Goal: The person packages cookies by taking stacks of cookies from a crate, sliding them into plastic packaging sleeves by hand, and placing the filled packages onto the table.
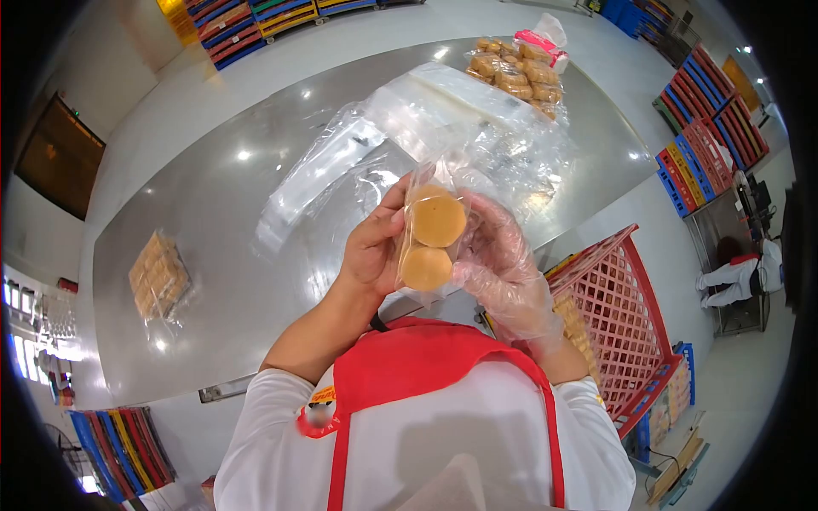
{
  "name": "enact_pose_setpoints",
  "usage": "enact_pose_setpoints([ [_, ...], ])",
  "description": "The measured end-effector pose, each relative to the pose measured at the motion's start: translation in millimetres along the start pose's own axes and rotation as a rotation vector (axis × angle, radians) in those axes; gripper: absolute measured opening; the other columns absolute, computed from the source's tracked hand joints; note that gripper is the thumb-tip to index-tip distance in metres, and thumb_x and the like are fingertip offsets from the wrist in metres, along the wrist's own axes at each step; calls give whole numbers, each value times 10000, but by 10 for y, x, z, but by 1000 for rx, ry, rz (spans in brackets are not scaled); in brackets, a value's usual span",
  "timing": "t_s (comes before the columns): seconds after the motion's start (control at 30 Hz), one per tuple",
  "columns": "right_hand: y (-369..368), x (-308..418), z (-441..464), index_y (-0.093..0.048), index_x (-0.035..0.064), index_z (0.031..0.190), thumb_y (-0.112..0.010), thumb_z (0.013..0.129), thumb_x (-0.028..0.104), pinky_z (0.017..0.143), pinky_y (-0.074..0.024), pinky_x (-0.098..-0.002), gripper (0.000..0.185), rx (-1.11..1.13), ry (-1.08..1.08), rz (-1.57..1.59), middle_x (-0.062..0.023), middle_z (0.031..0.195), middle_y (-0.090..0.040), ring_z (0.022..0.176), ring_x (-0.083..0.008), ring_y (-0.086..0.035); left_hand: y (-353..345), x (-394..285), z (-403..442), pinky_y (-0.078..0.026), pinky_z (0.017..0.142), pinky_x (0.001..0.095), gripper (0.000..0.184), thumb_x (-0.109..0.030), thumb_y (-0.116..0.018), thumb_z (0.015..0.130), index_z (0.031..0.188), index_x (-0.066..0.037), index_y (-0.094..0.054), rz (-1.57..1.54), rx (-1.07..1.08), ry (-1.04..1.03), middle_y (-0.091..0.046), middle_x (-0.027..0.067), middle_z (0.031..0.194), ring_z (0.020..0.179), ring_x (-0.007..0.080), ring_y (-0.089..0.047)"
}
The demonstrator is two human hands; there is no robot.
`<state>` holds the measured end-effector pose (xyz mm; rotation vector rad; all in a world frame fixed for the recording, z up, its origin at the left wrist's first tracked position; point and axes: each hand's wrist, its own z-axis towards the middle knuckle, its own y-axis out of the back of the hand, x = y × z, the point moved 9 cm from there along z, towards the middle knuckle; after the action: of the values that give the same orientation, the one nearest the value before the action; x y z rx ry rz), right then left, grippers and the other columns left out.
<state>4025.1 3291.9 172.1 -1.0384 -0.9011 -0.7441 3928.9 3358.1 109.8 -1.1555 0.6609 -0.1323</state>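
Observation:
Close in front of my chest, a clear plastic bag (433, 240) holds round golden buns, two of them showing one above the other. My bare left hand (376, 243) grips the bag's left side. On its right side, my right hand (503, 264), in a clear plastic glove, is curled around the bag and touches the lower bun. Beyond my hands, a pile of clear plastic bags (452, 102) is spread over the metal table (213, 204). The bag's lower end is partly hidden between my hands.
Bagged buns (515, 75) are heaped at the table's far right edge, beside pink-and-white plastic (544, 43). Another bagged pack (158, 277) lies at the left. A red crate (618, 328) stands to my right. Stacked crates and a person (741, 274) are farther right.

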Motion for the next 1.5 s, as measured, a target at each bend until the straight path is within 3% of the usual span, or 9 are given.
enact_pose_setpoints([
  [0.23, -1, 95, -28, -362, 94, 1487, -723, 838, 27, 1142, -325, -424, 746, -46, 47, -74, -97, 1482, -415, 1379, -260, -394, -218, -66, 116, -446, 1077, 422, 650, -110, -601, 927, 1508, -45, -316, -8, 191, 38, -536, 147, 1372, 1261, 271, -551],
  [0.4, -69, 225, -74, -367, 115, 1490, -685, 873, -37, 964, -406, -296, 711, -19, 138, -101, -9, 1184, -476, 1077, -126, -471, -459, -108, 161, -445, 1071, 406, 657, -123, -596, 933, 1515, -40, -302, 45, 269, 71, -535, 148, 1366, 1252, 262, -554],
  [0.67, 146, 11, -122, -382, 116, 1471, -685, 918, 117, 947, -417, -292, 630, -329, 41, -145, -39, 1171, -451, 1078, -132, -462, 25, 58, 160, -431, 1063, 365, 618, -216, -534, 988, 1525, -44, -281, 374, -18, 129, -518, 137, 1378, 1256, 230, -535],
  [0.83, 299, -221, -165, -395, 73, 1454, -731, 889, 300, 967, -436, -345, 695, -332, -49, -685, -95, 1191, -450, 1111, -218, -484, 394, 296, -101, -440, 1056, 374, 626, -345, -476, 1021, 1536, -52, -272, 262, -25, 292, -490, 137, 1417, 1271, 242, -521],
  [0.93, 334, 2, -166, -413, 70, 1445, -760, 831, 402, 1052, -386, -435, 780, -340, 19, -1053, -181, 1304, -444, 1232, -363, -460, 351, 352, -318, -455, 1037, 377, 835, -471, -599, 924, 1528, -4, -261, 295, 69, 445, -482, 157, 1418, 1264, 266, -525],
  [1.1, 539, -339, -49, -596, 23, 1208, -740, 856, 294, 987, -423, -387, 467, -36, -244, -636, -140, 1173, -564, 1126, -273, -541, 174, 408, -530, -473, 997, 351, 1017, -483, -732, 780, 1512, 40, -257, 362, -94, 733, -503, 178, 1369, 1203, 262, -556],
  [1.17, 559, -449, -1, -653, 5, 1074, -726, 889, 208, 933, -456, -350, 284, 240, -285, -555, -97, 1082, -606, 1033, -223, -579, 178, 447, -459, -477, 983, 368, 963, -478, -732, 804, 1505, 7, -284, 391, -107, 694, -514, 171, 1347, 1191, 266, -560],
  [1.3, 1028, 44, -78, -669, -2, 960, -662, 934, 143, 822, -487, -327, 148, -18, -64, -579, -85, 975, -646, 890, -181, -608, 648, 365, -222, -479, 964, 383, 838, -476, -706, 853, 1461, -16, -359, 436, -73, 392, -571, 129, 1244, 1155, 239, -567],
  [1.5, 3587, 616, -290, -585, -20, 1049, -619, 962, 155, 725, -518, -304, 198, -925, 265, -116, -89, 862, -667, 793, -161, -630, 1130, -685, -737, -363, 1063, 410, 612, -353, -620, 926, 1406, -24, -432, 1357, -924, -569, -492, 143, 1342, 1277, 277, -459],
])
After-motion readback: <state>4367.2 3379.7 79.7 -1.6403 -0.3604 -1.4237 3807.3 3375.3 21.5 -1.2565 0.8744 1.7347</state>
